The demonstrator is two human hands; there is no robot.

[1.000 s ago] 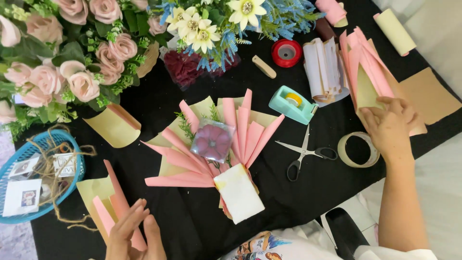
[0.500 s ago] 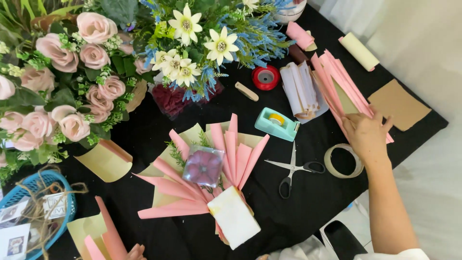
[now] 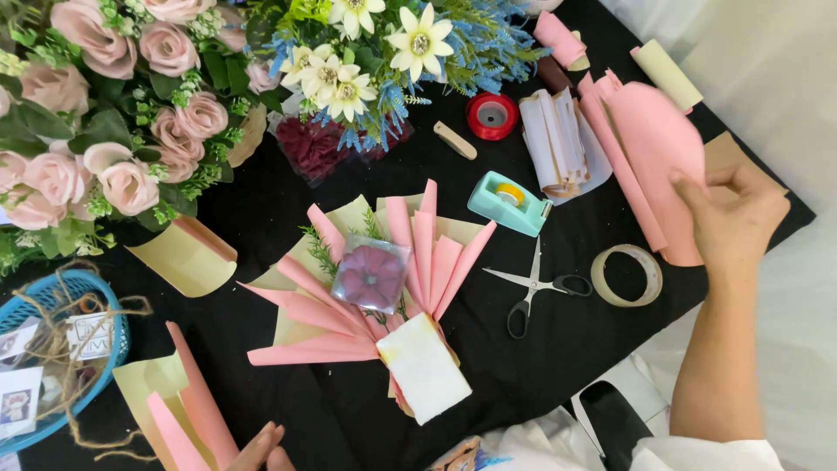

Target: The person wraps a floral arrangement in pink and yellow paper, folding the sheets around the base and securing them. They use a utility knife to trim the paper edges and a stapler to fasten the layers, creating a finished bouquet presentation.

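Observation:
My right hand (image 3: pixel 731 214) grips a curled pink paper sheet (image 3: pixel 656 148) at the right side of the black table, lifted off a stack of pink sheets (image 3: pixel 610 113). Only the fingertips of my left hand (image 3: pixel 264 447) show at the bottom edge, next to folded pink and tan papers (image 3: pixel 179 403); whether they hold the papers is hidden. In the middle lies a fan of pink and tan folded papers (image 3: pixel 366 279) with a wrapped dark pink flower (image 3: pixel 370 276) on it and a white paper wrap (image 3: pixel 425 366) at its base.
Scissors (image 3: pixel 534 290), a clear tape roll (image 3: pixel 626 276), a teal tape dispenser (image 3: pixel 508 202), a red tape roll (image 3: pixel 491 115) and white rolled paper (image 3: pixel 558 144) lie nearby. Pink roses (image 3: pixel 105 122) and white-and-blue flowers (image 3: pixel 384 52) fill the far side. A blue basket (image 3: pixel 96 288) sits left.
My right hand has picked up a pink sheet and raised it. My left hand has dropped towards the bottom edge, mostly out of view. The camera has tilted.

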